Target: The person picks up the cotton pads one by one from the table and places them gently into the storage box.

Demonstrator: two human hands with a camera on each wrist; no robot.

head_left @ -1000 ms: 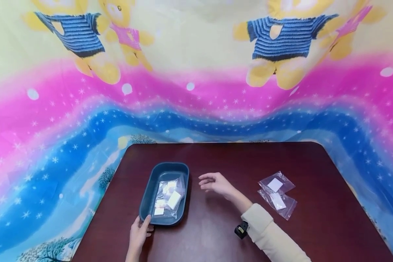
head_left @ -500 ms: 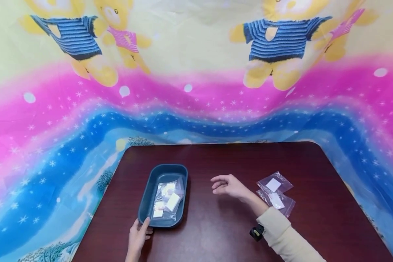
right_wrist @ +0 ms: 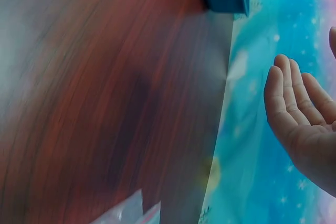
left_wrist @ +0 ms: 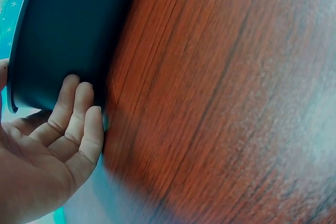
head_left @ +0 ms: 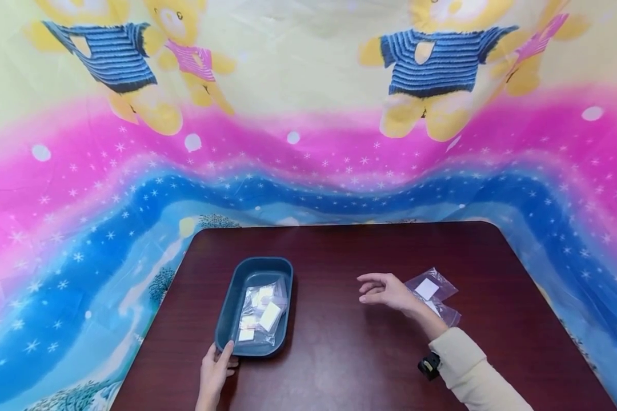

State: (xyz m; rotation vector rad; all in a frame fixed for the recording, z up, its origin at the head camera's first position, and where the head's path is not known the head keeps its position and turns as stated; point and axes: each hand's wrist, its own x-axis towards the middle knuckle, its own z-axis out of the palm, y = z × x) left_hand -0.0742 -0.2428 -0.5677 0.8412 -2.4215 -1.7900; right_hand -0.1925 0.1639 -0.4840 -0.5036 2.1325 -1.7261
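The left hand (head_left: pixel 213 374) grips the near left corner of a blue-grey tray (head_left: pixel 262 278), its thumb at the rim and, as the left wrist view shows, its fingertips (left_wrist: pixel 84 94) against the outer wall. The right hand (head_left: pixel 387 291) holds nothing; it hangs over the tabletop (head_left: pixel 334 354), well apart from the tray, its fingers loosely bent and pointing left, with a moderate gap between them and the thumb. A cream sleeve (head_left: pixel 463 354) covers the right forearm, and a small black device (head_left: pixel 429 365) sits at its cuff. The tray lies lengthwise on the left part of the tabletop and contains several clear bags (head_left: pixel 262 314) with white pieces inside, overlapping so that their number is hard to tell. Just right of the right hand lie two more bags: a far bag (head_left: pixel 432 286) showing a white square, and a near bag (head_left: pixel 446 314) overlapping it, partly hidden behind the wrist. Beyond the tabletop's far edge hangs a pink and blue backdrop (head_left: pixel 288 188) printed with bears (head_left: pixel 432 63) and snowflakes.
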